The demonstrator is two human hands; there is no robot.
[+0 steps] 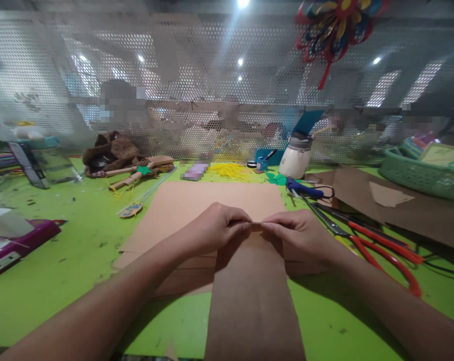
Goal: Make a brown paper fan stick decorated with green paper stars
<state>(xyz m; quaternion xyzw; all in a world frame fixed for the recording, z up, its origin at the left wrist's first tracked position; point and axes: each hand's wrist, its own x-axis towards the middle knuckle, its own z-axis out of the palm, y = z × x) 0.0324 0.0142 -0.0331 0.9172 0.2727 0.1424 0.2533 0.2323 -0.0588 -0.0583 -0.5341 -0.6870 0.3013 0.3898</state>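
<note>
A long strip of brown kraft paper (254, 301) runs from the near edge of the table up to both hands. Its far end is folded or rolled over into a narrow edge. My left hand (227, 225) pinches this edge on the left between thumb and fingers. On the right, my right hand (298, 230) pinches the same edge, with a short stretch of it showing between the two hands. Beneath the hands lies a stack of lighter brown paper sheets (212, 195), partly covered by the strip and my forearms.
Red-handled scissors (385, 250) and a blue-handled tool (305, 189) lie to the right, near a green basket (418, 173). A white jar (296, 159), yellow paper shreds (230, 171) and a phone (196, 171) are behind the stack. At left is a purple power strip (27, 243).
</note>
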